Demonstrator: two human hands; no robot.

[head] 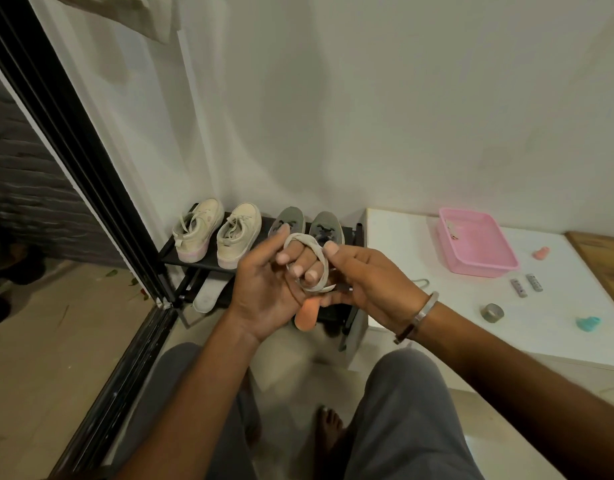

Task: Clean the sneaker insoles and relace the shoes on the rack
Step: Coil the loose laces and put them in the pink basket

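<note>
Mid-frame, just below centre: lace (310, 268) is wound in loops round the fingers of the L hand (267, 285), palm up, fingers curled w/ the coil on them, so L grip is closed on the lace. R hand (362, 284) sits just to the right, touching, thumb up, fingers pinching the lace's free end where a dark tip pokes out approx at the coil's lower right; R grip also closed on lace. Key relation: free end lies on the R-hand side of the coil, so R hand is nearer it and would prob be the one to unwind or thread; coil's long axis runs from upper left to lower right across the L fingers, tip pointing right. Behind the hands, upper centre, the rack (194, 261) carries two cream shoes (215, 233) at left, laces in, and two grey shoes (305, 223) right behind the knuckles, toes pointing up-frame toward the wall, long axes roughly vertical in frame. Judgement: lace goes to a shoe up-frame of the grip, which one can't tell. An orange insole (307, 315) shows below the hands, a white one (208, 296) on the lower shelf. White bench (402, 244) at right holds a pink tray (477, 242).
</note>
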